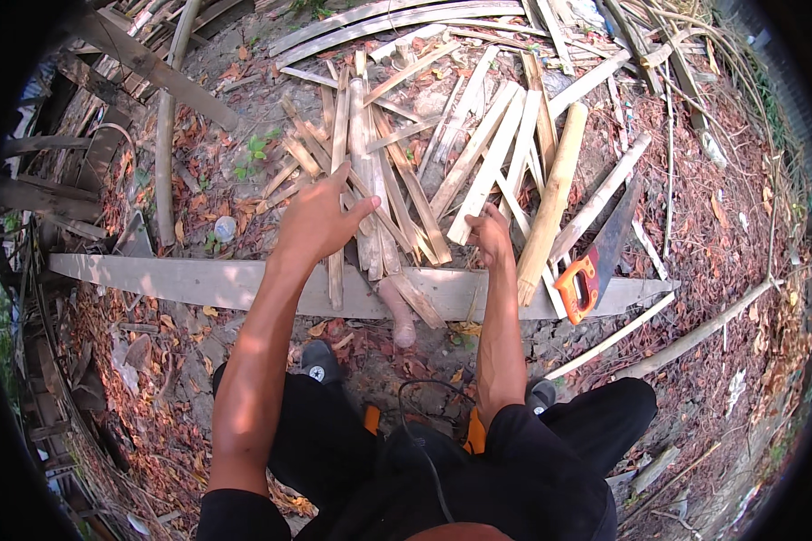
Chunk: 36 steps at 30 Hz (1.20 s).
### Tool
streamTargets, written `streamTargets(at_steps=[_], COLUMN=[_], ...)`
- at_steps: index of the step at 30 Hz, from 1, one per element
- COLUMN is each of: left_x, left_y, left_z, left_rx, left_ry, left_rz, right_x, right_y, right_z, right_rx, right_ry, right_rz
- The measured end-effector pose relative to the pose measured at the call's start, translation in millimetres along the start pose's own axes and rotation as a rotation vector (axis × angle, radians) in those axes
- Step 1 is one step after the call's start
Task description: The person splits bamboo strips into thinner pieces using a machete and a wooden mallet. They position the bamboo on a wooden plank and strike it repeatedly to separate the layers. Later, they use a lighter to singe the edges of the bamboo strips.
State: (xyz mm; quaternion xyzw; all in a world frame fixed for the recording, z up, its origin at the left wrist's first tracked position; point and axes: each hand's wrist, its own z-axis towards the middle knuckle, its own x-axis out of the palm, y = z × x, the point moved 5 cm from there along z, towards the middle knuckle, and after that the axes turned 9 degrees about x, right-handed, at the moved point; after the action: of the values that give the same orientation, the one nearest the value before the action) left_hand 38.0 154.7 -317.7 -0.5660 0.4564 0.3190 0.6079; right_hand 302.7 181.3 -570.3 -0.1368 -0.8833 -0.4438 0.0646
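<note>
On leafy ground outdoors: split wood sticks [415, 203] lie fanned in a loose heap, several lower ends over a long grey plank [189, 281] set crosswise before the person

Left hand: left hand [320, 216] over the near left part of the heap, back of hand up, thumb and forefinger spread wide, other fingers mostly hidden

Right hand: right hand [490, 236] just beside the lower end of a pale flat stick [502, 162], fingers curled narrow; cannot tell whether they grip it

Pole: thick round pole [555, 203], tilted, right of the right hand, lower end over the plank

Saw: handsaw [615, 236] with orange handle, farther right, handle end over the plank, dark blade pointing up and away

Feet: two dark shoes [320, 362] on the near side of the plank, well apart
</note>
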Motion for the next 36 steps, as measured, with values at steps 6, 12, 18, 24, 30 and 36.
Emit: streamTargets(at_steps=[6,12,18,24,30,36], left_x=[12.0,2.0,-4.7,-18.6,3.5,-5.8], left_y=[-12.6,-29.4,-25.2,-17.1,-41.1,-68.7], left_z=[11.8,11.1,-1.4,-0.4,-11.5,-16.9], left_rx=[0.016,0.048,0.035,0.053,0.239,0.313], left_ry=[0.042,0.087,-0.049,-0.213,-0.221,-0.025], left_rz=[-0.351,-0.813,-0.896,-0.880,-0.715,-0.605], right_x=[47.8,78.9,83.4,86.3,123.0,147.0], right_y=[20.7,34.1,44.1,40.6,194.1,276.6], right_z=[-122.4,-168.0,-181.3,-175.6,-205.3,-225.8], right_rx=[-0.107,-0.239,-0.364,-0.440,-0.927,-1.006], right_ry=[0.284,0.394,0.244,0.182,0.193,-0.026], right_rz=[0.022,-0.090,-0.181,-0.346,-0.146,-0.210])
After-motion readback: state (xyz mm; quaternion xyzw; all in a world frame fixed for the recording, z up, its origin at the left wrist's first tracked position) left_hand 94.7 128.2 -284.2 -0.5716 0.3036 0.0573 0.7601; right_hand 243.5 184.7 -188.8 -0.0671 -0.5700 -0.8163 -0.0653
